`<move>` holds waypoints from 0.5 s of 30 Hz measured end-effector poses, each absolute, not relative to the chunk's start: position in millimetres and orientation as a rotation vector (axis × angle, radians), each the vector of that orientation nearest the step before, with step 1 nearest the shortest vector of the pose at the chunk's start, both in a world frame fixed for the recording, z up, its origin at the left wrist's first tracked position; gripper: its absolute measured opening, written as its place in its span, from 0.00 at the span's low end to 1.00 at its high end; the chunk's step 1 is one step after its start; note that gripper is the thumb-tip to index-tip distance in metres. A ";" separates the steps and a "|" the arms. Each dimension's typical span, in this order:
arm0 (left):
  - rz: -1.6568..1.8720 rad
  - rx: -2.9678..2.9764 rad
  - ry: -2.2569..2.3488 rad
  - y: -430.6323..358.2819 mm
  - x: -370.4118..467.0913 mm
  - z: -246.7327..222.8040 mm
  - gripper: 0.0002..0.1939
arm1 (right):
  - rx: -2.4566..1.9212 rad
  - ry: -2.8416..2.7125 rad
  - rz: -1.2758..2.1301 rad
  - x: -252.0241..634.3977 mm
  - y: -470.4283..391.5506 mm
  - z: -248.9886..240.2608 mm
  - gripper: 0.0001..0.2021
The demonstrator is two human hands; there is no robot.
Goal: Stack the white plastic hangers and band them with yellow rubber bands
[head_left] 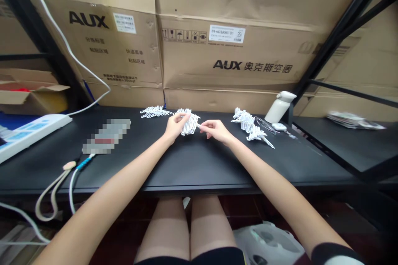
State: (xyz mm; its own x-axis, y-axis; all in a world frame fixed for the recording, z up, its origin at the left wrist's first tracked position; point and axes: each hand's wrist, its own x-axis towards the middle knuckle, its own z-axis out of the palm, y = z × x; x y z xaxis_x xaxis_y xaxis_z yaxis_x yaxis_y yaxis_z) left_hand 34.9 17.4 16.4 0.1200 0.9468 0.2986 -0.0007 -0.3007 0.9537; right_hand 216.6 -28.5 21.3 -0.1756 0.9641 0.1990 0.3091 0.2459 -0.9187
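My left hand is closed round the left side of a bundle of thin white looped pieces, held just above the black table. At the bundle's right end, my right hand pinches a narrow whitish end that sticks out of it. A flatter group of similar white pieces lies to the left, behind my left hand. To the right, a longer row of white looped pieces lies slantwise on the table. What exactly the pieces are is too small to tell.
A white bottle leans at the back right, near a small white case and cables. On the left are a power strip, a blurred phone-like object with a strap, and an open carton. Large cardboard boxes stand behind.
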 end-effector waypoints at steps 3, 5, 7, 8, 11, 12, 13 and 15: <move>1.344 1.519 0.971 17.7 34.8 16.3 0.17 | -1.246 -1.876 0.605 216.7 -31.4 18.7 0.18; 1.358 1.561 0.946 18.9 34.5 15.3 0.17 | -1.247 -1.981 0.402 216.4 -33.2 17.1 0.18; 1.354 1.604 0.928 20.0 34.3 13.9 0.17 | -1.238 -2.042 0.334 215.8 -34.3 16.4 0.18; 1.345 1.623 0.925 20.4 34.4 13.2 0.16 | -1.238 -2.062 0.331 215.5 -34.7 16.3 0.18; 1.311 1.675 0.927 20.6 34.8 11.3 0.15 | -1.269 -2.107 0.334 214.3 -35.5 17.3 0.19; 1.301 1.691 0.929 20.4 35.1 10.8 0.15 | -1.287 -2.122 0.338 213.9 -35.9 17.7 0.20; 1.291 1.703 0.932 20.2 35.3 10.5 0.15 | -1.301 -2.139 0.343 213.5 -36.3 18.0 0.20; 1.274 1.717 0.940 19.6 35.7 10.3 0.15 | -1.312 -2.178 0.353 212.8 -36.9 18.0 0.19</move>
